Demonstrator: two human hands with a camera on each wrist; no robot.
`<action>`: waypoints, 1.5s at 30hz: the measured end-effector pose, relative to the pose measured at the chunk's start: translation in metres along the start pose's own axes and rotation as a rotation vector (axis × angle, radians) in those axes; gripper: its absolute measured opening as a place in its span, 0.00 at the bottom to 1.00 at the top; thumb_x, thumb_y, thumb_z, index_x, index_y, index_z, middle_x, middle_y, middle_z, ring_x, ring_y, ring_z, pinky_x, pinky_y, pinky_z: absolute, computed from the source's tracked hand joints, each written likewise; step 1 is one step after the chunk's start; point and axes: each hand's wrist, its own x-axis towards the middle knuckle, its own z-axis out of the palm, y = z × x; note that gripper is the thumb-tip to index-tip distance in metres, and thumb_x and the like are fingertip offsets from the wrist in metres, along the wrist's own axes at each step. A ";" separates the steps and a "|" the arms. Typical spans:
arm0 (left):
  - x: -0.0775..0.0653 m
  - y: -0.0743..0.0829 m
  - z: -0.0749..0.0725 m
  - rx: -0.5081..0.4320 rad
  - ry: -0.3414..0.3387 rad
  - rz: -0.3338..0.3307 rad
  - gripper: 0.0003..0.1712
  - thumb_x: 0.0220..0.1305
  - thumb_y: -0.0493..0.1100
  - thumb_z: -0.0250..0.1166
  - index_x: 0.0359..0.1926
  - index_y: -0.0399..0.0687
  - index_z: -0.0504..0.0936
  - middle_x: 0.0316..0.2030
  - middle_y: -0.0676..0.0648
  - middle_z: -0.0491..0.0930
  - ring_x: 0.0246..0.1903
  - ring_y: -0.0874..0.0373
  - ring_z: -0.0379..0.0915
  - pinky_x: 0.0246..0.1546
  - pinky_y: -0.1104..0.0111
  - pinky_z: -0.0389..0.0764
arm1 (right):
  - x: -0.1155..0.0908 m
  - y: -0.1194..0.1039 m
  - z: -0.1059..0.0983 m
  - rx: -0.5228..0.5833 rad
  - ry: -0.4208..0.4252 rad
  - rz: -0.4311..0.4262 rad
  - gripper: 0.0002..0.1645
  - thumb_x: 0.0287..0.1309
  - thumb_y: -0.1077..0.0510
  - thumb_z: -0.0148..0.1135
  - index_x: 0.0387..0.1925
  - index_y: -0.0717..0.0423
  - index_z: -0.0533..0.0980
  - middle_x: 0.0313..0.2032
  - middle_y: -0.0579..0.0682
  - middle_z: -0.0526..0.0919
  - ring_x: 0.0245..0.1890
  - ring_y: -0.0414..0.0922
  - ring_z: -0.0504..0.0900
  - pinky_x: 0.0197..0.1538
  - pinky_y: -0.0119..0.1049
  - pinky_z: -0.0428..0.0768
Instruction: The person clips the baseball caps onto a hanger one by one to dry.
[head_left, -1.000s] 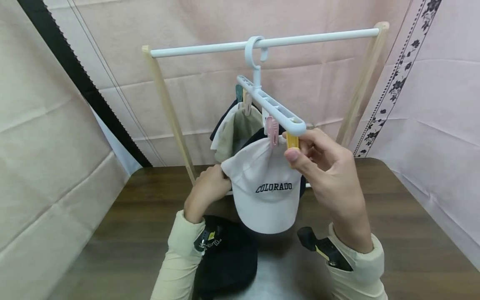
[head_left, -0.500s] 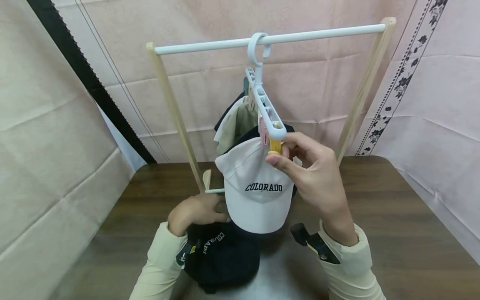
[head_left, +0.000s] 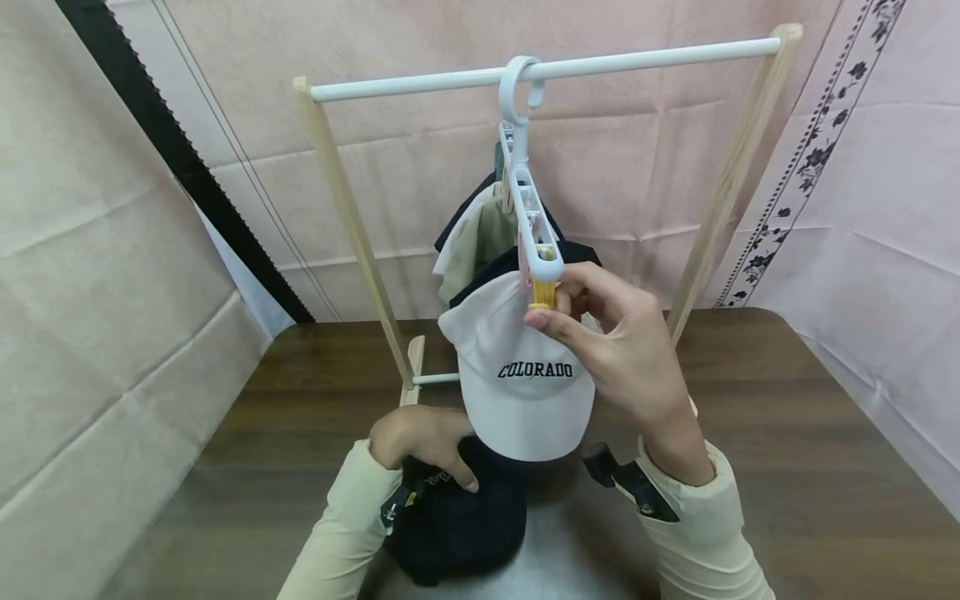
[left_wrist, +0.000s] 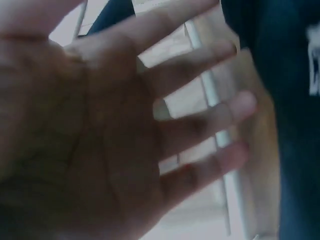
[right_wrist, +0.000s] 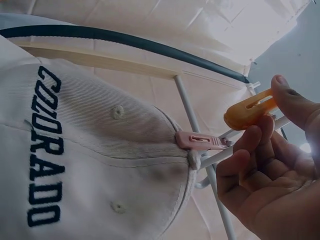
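My right hand (head_left: 618,342) pinches a yellow clothespin (head_left: 543,294) at the near end of a pale blue clip hanger (head_left: 529,200). A white cap (head_left: 525,408) lettered COLORADO hangs there from a pink clothespin (right_wrist: 201,141), beside the yellow one. My left hand (head_left: 423,435) is low, over a black cap (head_left: 476,533) on the table. In the left wrist view its fingers (left_wrist: 195,125) are straight and spread, holding nothing. The left hand partly covers the black cap's lettering.
More caps, including an olive one (head_left: 483,237), hang behind the white cap. The hanger hooks over a light blue rail (head_left: 645,60) with wooden legs (head_left: 352,225). The rack stands on a brown table (head_left: 810,467). Pale cloth (head_left: 420,192) lines the back and sides.
My left hand has come down from beside the hanging white cap to the black cap on the table. The hanger's near end has swung left, with my right hand still pinching the yellow clothespin.
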 end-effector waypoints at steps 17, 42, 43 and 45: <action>0.028 0.024 0.033 0.231 -0.165 0.292 0.29 0.68 0.39 0.63 0.67 0.67 0.73 0.71 0.60 0.61 0.58 0.70 0.62 0.58 0.75 0.66 | 0.000 0.004 -0.002 -0.017 0.000 0.017 0.16 0.53 0.67 0.72 0.44 0.62 0.78 0.30 0.50 0.71 0.31 0.45 0.74 0.36 0.31 0.74; 0.033 0.062 0.045 0.094 -0.044 0.651 0.11 0.65 0.35 0.64 0.29 0.43 0.70 0.40 0.63 0.82 0.63 0.73 0.67 0.70 0.72 0.58 | 0.000 0.006 -0.006 -0.026 -0.017 0.022 0.14 0.55 0.67 0.70 0.43 0.59 0.77 0.30 0.50 0.70 0.31 0.45 0.74 0.36 0.32 0.72; 0.032 0.063 0.045 0.064 -0.040 0.666 0.12 0.64 0.33 0.63 0.29 0.42 0.68 0.37 0.62 0.81 0.60 0.74 0.69 0.68 0.74 0.61 | 0.000 0.006 -0.006 -0.025 -0.017 0.019 0.13 0.55 0.66 0.70 0.43 0.59 0.78 0.30 0.50 0.71 0.30 0.45 0.74 0.35 0.32 0.72; 0.032 0.065 0.044 0.013 -0.027 0.705 0.12 0.62 0.31 0.62 0.28 0.42 0.66 0.32 0.59 0.76 0.53 0.77 0.72 0.61 0.78 0.67 | 0.000 0.006 -0.006 -0.023 -0.019 0.013 0.13 0.55 0.66 0.70 0.43 0.59 0.78 0.30 0.50 0.71 0.30 0.45 0.74 0.35 0.32 0.72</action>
